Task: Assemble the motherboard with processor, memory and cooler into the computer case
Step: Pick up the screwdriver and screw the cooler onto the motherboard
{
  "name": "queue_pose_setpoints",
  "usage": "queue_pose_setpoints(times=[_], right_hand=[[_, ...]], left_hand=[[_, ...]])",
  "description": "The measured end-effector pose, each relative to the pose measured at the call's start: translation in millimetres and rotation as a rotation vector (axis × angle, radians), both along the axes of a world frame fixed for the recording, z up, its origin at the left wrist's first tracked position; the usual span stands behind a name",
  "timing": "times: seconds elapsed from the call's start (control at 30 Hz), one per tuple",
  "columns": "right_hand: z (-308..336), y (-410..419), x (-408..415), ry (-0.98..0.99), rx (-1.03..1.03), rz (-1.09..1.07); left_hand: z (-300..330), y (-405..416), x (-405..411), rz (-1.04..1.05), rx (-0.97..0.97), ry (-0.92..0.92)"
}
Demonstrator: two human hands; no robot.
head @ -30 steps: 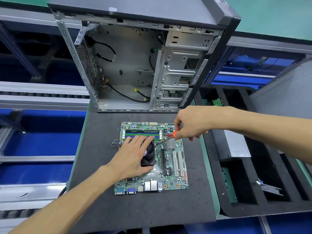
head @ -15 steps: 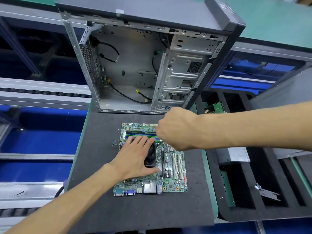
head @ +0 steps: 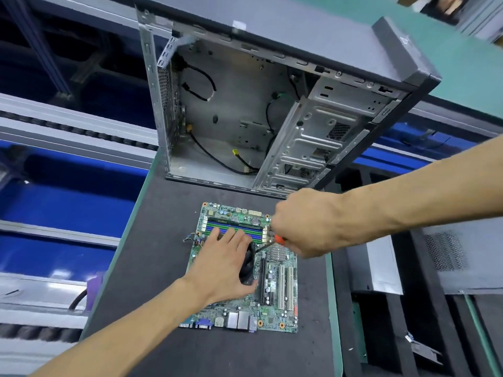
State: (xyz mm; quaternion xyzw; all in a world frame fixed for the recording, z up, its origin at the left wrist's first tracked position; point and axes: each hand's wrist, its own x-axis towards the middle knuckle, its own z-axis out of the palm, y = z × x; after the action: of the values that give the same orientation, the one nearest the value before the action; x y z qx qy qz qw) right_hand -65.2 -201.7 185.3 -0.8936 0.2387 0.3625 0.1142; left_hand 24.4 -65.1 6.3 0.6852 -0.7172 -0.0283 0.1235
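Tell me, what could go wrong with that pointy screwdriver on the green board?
The screwdriver tip is angled at the cooler edge; it might slip and scratch the motherboard parts. The left hand lies right beside the tip, so its fingers could get poked. The motherboard lies loose on the mat, so pushing may slide it.

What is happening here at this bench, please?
A person is fastening the black round cooler fan onto the green motherboard, which lies flat on the dark foam mat. The left hand rests on the fan; the right hand grips an orange-handled screwdriver, tip at the fan's edge. The open grey metal computer case stands behind, with no board inside.
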Motion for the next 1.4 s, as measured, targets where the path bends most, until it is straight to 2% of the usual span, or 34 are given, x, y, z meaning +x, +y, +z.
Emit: queue_pose_setpoints(times=[0.03,0.07,0.13,0.2,0.3,0.37,0.47,0.53,0.67,0.73,0.8,0.9,1.0,1.13,1.23,1.4], right_hand=[[0.2,0.2,0.2,0.022,0.004,-0.022],[3.3,-2.7,5.7,0.067,0.046,-0.201],[2.2,-7.2,17.7,0.291,0.247,-0.708],[-2.3,-13.3,22.5,0.385,0.386,-1.000],[-0.3,-12.8,22.3,0.436,0.497,-1.172],[1.6,-10.4,19.1,0.434,0.496,-1.148],[7.6,-3.4,17.6,0.386,0.398,-0.965],[14.2,6.2,16.6,0.315,0.280,-0.704],[25.5,29.1,3.7,0.192,-0.163,0.348],[27.9,32.9,-4.9,0.155,-0.312,0.758],[29.6,34.1,-8.4,0.135,-0.355,0.943],[24.6,36.9,-2.1,0.120,-0.302,0.941],[16.7,36.2,1.8,0.095,-0.243,0.760],[11.5,23.4,0.0,0.134,-0.253,0.373],[7.8,13.8,6.1,0.177,-0.125,-0.088],[0.8,18.4,1.9,0.252,0.327,-1.164]], left_hand=[[-0.4,-0.1,-0.2,0.005,-0.001,0.017],[-1.2,-0.4,-0.3,0.009,-0.005,0.028],[-2.1,-0.9,-0.7,0.013,0.006,0.037],[-2.8,-1.4,-0.4,0.014,0.023,0.047],[-2.4,-1.3,0.0,0.009,0.030,0.058],[-1.1,-1.6,-0.1,0.005,0.039,0.058],[1.4,-0.8,-0.1,0.008,0.069,0.058],[1.8,-0.1,0.9,0.007,0.086,0.059],[2.1,0.8,1.5,0.001,0.102,0.059],[1.8,0.8,1.0,-0.006,0.088,0.062],[1.5,0.7,0.6,-0.008,0.072,0.066],[1.7,0.1,1.1,-0.008,0.070,0.074],[1.6,0.0,-0.2,-0.007,0.066,0.081],[-0.7,-1.2,1.0,-0.021,0.082,0.065],[-2.5,-1.7,1.1,-0.036,0.110,0.052],[-4.2,-4.0,1.1,-0.043,0.172,0.054]])
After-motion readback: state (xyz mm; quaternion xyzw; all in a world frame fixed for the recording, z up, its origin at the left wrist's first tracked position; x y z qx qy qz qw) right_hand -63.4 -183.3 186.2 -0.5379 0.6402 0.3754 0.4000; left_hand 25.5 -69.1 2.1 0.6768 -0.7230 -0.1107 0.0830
